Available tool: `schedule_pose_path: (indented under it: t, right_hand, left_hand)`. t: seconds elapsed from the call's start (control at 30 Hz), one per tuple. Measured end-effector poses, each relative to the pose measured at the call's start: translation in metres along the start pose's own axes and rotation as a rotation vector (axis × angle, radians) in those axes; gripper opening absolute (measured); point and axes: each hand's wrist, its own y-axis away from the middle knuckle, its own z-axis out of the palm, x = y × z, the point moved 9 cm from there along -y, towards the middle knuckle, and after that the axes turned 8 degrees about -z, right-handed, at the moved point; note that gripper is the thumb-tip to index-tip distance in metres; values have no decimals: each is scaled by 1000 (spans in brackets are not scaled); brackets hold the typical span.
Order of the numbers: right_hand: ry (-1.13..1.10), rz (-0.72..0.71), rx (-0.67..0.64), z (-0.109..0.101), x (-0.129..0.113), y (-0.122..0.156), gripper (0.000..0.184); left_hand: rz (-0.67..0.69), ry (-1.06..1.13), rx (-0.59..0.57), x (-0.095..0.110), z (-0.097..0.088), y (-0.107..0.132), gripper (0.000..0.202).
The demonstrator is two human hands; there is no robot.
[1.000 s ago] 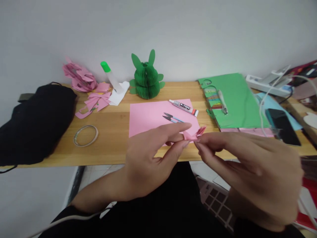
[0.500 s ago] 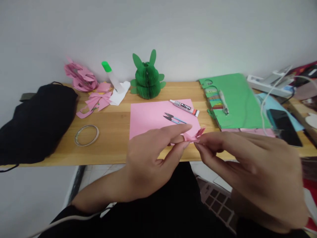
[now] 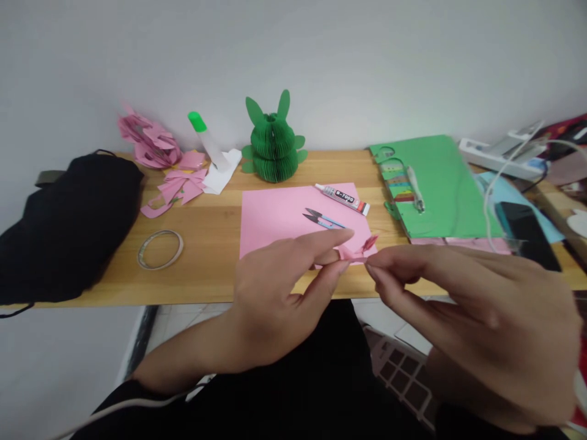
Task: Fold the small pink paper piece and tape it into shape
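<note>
My left hand [image 3: 284, 287] pinches a small folded pink paper piece [image 3: 349, 253] between thumb and fingers, just above the front edge of the table. A bunched, darker pink part of it sticks up on the right. My right hand [image 3: 463, 305] is closed in a pinch at the right end of that paper, its fingertips meeting the paper's narrow edge. Beyond the hands lie a pink sheet [image 3: 279, 217], thread snips [image 3: 321, 218] with dark blades and a B-7000 glue tube [image 3: 343, 198]. My left fingers partly hide the snips' handles.
A green honeycomb-paper figure [image 3: 274, 146] stands by the wall. Left are pink paper scraps [image 3: 183, 183], a glue stick [image 3: 208, 140], a tape roll [image 3: 160, 249] and a black bag [image 3: 73, 226]. Right are a green folder [image 3: 444, 189], a phone [image 3: 527, 235] and a power strip [image 3: 504, 160].
My right hand has shifted slightly to the right, its fingertips sliding out towards the paper's end. My left hand and the paper piece have stayed almost still.
</note>
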Motion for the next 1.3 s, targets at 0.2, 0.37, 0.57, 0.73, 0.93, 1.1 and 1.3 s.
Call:
schedule_pose_path:
  t: [0.2, 0.37, 0.57, 0.73, 0.93, 1.1, 1.3]
  right_hand:
    - [8, 2, 20, 0, 0, 1, 4]
    - [-17, -22, 16, 2, -1, 0, 4]
    - [0, 30, 2, 4, 2, 1, 5]
    - [-20, -6, -2, 5, 2, 0, 8]
    - [-23, 28, -10, 5, 2, 1, 7]
    - [-7, 57, -3, 3, 4, 2, 8]
    - [-146, 60, 15, 2, 7, -1, 10]
  left_hand:
    - [-18, 56, 9, -4, -1, -1, 22]
    - [-11, 52, 17, -4, 0, 1, 26]
    - [-27, 75, 2, -4, 0, 2, 28]
    - [-21, 72, 7, -5, 1, 2, 30]
    - [-30, 65, -8, -6, 4, 2, 26]
    - [-55, 76, -9, -7, 3, 2, 26]
    - [-79, 219, -21, -14, 7, 0, 24]
